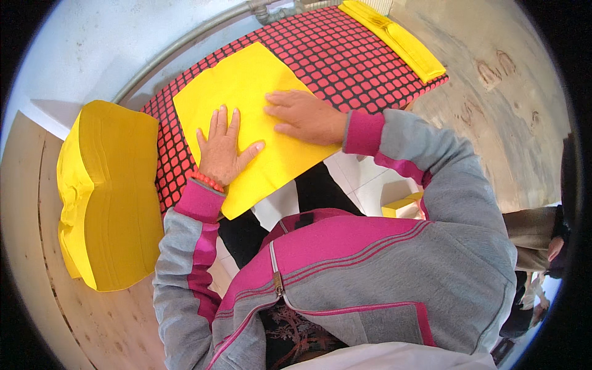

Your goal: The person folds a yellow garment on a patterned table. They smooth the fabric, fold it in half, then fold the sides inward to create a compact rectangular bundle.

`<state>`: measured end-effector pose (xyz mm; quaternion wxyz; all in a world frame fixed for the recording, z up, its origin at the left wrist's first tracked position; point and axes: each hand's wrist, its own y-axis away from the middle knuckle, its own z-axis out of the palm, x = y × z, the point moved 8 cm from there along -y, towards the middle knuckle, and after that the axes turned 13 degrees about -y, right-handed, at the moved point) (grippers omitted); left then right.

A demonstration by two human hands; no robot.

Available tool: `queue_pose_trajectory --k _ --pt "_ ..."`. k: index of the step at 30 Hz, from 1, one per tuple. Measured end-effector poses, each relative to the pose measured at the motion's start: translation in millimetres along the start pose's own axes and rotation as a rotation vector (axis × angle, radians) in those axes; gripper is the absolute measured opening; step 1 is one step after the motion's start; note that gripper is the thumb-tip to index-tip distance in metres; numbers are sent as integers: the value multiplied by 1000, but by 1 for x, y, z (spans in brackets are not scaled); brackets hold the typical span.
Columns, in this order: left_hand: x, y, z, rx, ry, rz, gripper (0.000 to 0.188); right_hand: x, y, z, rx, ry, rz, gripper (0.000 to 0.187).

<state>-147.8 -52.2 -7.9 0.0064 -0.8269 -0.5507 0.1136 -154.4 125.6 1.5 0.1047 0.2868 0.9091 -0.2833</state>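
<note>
A yellow sheet (246,74), of paper or thin cloth, lies flat before me, its near corner hanging past the edge of the padded surface. My left hand (223,148) rests palm down on its left part, fingers spread, a red bead bracelet at the wrist. My right hand (308,116) presses on the sheet's right side, fingers stretched out toward the left. Neither hand grips anything. Under the sheet is a red-and-black patterned cloth (333,46) covering the work surface.
To the left, a thick stack of folded yellow sheets (117,203) stands on a wooden board (105,320). Folded yellow pieces (394,40) lie along the cloth's far right end. A wooden panel (487,123) is at the right. Other people (536,240) show at the right rim.
</note>
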Motion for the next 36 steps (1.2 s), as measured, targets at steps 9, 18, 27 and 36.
queue_pose_trajectory --k 9,18,27,36 --pt "-1 3 -1 9 17 -4 97 98 -7 -57 153 -465 569 45" --pt "-1 3 -1 37 13 -19 97 169 -28 -36 -51 -767 1113 40" --pt "-3 4 -1 51 38 -30 96 141 -56 -30 -125 -765 1037 37" --pt "-4 4 0 22 51 -42 98 132 -35 -22 -22 -1260 1238 42"
